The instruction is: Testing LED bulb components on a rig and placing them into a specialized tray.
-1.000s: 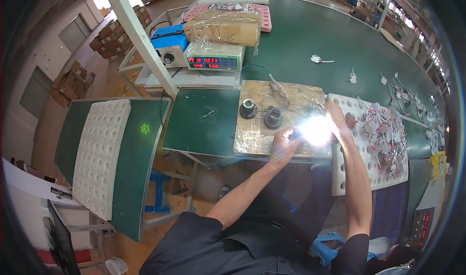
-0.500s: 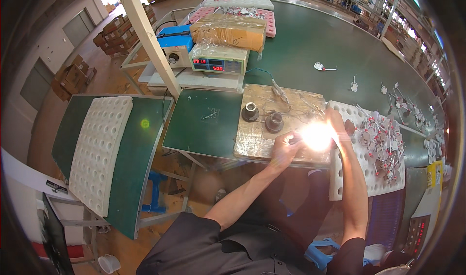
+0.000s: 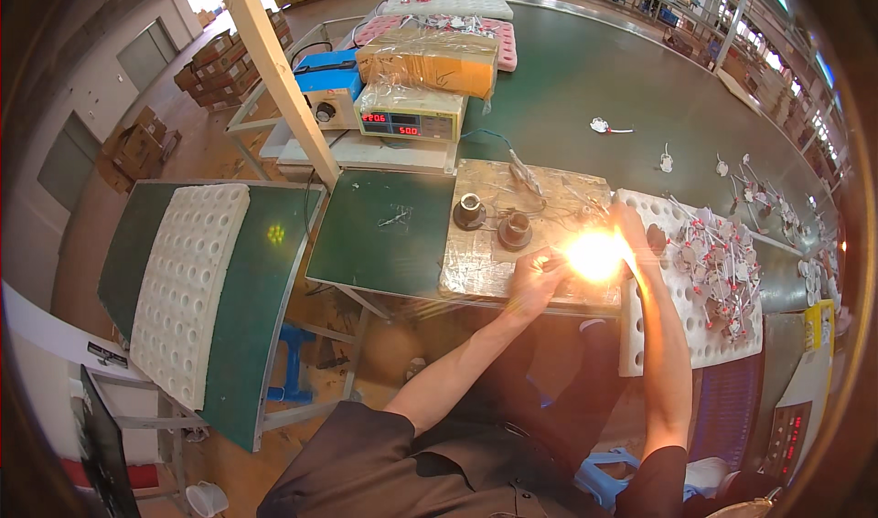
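Note:
A glaring light (image 3: 594, 256) shines between my two hands, over the right front part of a tape-covered board (image 3: 471, 267). My left hand (image 3: 533, 280) is closed at the light's left side, fingertips pinched together. What they grip is lost in the glare. My right hand (image 3: 633, 233) curls round the light's right side, its fingers bent and partly washed out; the thing in them cannot be made out. Two dark round sockets (image 3: 515, 231) stand upright on the board beyond my left hand. Near them lies a probe (image 3: 526, 178) with a cable.
Right of the board, a white foam tray (image 3: 633, 340) bears a heap of small wired parts (image 3: 722, 271). A meter (image 3: 412, 123) with red digits and a blue box (image 3: 327, 74) stand behind. At left, another foam tray (image 3: 187, 289) rests on a green table (image 3: 242, 372).
The light looks more yellow and warms the colour of my right forearm. The meter's upper red digits have changed. Both hands stay nearly in place.

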Tool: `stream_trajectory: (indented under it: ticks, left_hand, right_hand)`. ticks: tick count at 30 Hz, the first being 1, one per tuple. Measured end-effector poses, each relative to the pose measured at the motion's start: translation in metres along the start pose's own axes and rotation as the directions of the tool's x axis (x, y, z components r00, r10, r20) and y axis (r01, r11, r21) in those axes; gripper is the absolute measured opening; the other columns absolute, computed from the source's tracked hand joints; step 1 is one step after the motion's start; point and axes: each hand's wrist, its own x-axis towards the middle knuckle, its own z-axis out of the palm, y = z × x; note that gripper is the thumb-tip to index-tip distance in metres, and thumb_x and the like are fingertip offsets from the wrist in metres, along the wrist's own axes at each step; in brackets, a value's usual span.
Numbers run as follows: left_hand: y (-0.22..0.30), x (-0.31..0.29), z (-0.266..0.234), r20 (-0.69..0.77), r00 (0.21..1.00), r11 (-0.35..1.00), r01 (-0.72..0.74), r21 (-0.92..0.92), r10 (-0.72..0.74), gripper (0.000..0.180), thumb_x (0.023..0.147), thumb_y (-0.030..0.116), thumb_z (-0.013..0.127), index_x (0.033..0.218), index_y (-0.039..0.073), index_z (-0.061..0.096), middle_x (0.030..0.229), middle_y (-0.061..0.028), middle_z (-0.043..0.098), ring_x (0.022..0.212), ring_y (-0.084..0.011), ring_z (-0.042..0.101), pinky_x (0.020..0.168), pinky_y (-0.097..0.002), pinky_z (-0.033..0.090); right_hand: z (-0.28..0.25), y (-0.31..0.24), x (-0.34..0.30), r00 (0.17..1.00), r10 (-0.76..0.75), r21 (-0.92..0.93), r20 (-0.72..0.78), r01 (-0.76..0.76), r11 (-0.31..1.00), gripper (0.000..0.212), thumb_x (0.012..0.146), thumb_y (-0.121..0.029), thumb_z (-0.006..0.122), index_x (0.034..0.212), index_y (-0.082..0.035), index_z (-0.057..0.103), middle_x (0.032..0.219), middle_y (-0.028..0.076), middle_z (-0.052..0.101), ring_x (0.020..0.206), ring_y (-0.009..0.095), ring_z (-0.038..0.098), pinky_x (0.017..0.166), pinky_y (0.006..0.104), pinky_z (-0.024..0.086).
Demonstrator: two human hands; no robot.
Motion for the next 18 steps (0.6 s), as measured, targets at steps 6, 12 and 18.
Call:
stream_trajectory:
  ticks: [6,12,18]
  left_hand:
    - [-0.002,0.000,-0.001,0.032,0.997,0.991,-0.078,0.109,0.075,0.011,0.088,0.012,0.073,0.092,0.002,0.070,0.082,0.0043,0.067,0.076,-0.0026,0.056,0.069,-0.0222,0.046]
    - [0.000,0.002,0.001,0.033,0.999,0.999,-0.033,0.019,0.033,0.011,0.088,0.009,0.074,0.094,0.002,0.070,0.085,0.0007,0.069,0.077,-0.0040,0.059,0.071,-0.0223,0.048]
    - [0.021,0.007,-0.002,0.201,0.968,0.952,0.088,0.294,-0.151,0.014,0.090,0.007,0.073,0.099,-0.002,0.070,0.091,-0.0082,0.072,0.080,-0.0130,0.069,0.075,-0.0266,0.056]
  right_hand:
    - [0.020,0.022,0.010,0.994,-0.082,-0.062,-0.078,0.077,0.995,0.017,0.079,-0.012,0.065,0.078,0.005,0.066,0.076,0.026,0.067,0.073,0.042,0.068,0.062,0.0465,0.053]
    - [0.014,0.014,0.008,0.997,-0.059,0.026,-0.056,0.061,0.998,0.018,0.078,-0.015,0.068,0.076,0.003,0.067,0.075,0.026,0.067,0.072,0.042,0.068,0.063,0.0472,0.053]
    - [-0.012,-0.011,-0.004,0.999,0.013,0.054,-0.050,-0.011,0.998,0.033,0.078,-0.028,0.075,0.079,0.005,0.069,0.073,0.025,0.066,0.068,0.042,0.067,0.065,0.0498,0.052]
